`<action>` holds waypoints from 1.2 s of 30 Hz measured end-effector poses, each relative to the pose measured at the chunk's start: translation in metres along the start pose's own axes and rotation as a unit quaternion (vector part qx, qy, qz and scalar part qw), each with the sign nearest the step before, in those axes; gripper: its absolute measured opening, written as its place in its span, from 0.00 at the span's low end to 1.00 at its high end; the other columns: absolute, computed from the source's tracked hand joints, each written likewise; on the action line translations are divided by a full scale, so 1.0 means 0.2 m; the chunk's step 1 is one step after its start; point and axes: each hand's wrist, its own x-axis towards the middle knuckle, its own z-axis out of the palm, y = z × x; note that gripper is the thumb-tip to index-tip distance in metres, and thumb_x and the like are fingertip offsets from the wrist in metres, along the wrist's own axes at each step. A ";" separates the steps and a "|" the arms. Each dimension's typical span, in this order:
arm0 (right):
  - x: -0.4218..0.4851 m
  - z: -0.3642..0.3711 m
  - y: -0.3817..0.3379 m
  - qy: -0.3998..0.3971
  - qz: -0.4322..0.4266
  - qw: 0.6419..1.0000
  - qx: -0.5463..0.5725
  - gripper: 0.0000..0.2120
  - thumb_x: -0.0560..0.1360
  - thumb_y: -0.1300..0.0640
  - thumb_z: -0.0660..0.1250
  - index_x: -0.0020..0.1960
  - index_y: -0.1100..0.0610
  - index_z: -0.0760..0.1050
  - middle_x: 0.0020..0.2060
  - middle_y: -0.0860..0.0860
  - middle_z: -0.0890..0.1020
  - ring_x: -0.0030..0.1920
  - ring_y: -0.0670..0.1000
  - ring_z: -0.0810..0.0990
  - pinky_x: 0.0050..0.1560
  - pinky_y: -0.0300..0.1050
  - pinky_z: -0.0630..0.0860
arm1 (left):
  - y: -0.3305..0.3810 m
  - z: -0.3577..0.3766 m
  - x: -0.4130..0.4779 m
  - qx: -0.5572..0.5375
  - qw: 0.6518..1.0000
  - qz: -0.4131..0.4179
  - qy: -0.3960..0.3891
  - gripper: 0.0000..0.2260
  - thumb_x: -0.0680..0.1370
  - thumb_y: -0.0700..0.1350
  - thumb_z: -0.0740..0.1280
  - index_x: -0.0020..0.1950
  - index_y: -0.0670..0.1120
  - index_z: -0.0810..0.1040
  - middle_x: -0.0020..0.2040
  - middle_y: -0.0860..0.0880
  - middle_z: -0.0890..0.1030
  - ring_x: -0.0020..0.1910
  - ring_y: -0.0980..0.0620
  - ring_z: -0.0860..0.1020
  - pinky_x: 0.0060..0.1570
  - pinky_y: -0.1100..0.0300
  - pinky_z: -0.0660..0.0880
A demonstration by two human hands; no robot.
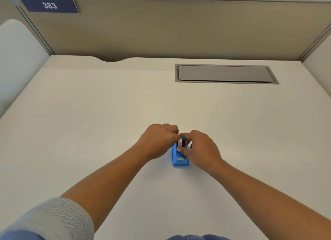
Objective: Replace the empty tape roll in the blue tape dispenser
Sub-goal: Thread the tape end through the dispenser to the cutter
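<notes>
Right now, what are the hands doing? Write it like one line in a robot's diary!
scene: white desk | item: blue tape dispenser | left hand: at roll | right hand: pinching roll | new roll: unseen

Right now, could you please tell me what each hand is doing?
Left hand: fingers curled at the small white tape roll in the blue plastic tape dispenser; grip cannot be told.
Right hand: pinching that roll.
</notes>
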 end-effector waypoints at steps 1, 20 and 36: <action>0.00 0.00 0.00 -0.001 0.000 1.000 -0.003 0.19 0.72 0.44 0.70 0.63 0.43 0.77 0.46 0.43 0.78 0.42 0.47 0.76 0.41 0.42 0.70 | 0.00 0.00 0.01 0.010 1.000 0.007 -0.004 0.10 0.75 0.38 0.68 0.54 0.48 0.81 0.49 0.50 0.81 0.41 0.47 0.78 0.31 0.56 0.71; -0.01 -0.06 -0.05 0.010 0.002 1.000 -0.023 0.10 0.74 0.46 0.68 0.53 0.48 0.81 0.46 0.46 0.82 0.40 0.50 0.79 0.40 0.46 0.76 | 0.05 0.01 0.02 -0.092 0.991 -0.095 0.017 0.07 0.78 0.46 0.61 0.50 0.50 0.79 0.46 0.53 0.78 0.40 0.50 0.77 0.32 0.55 0.74; -0.01 -0.09 -0.10 0.004 -0.002 1.000 0.026 0.08 0.76 0.54 0.68 0.55 0.51 0.81 0.48 0.47 0.85 0.45 0.49 0.82 0.47 0.44 0.78 | 0.13 0.04 -0.05 -0.182 0.966 -0.171 0.068 0.09 0.77 0.51 0.65 0.54 0.54 0.81 0.50 0.57 0.79 0.43 0.53 0.78 0.33 0.62 0.65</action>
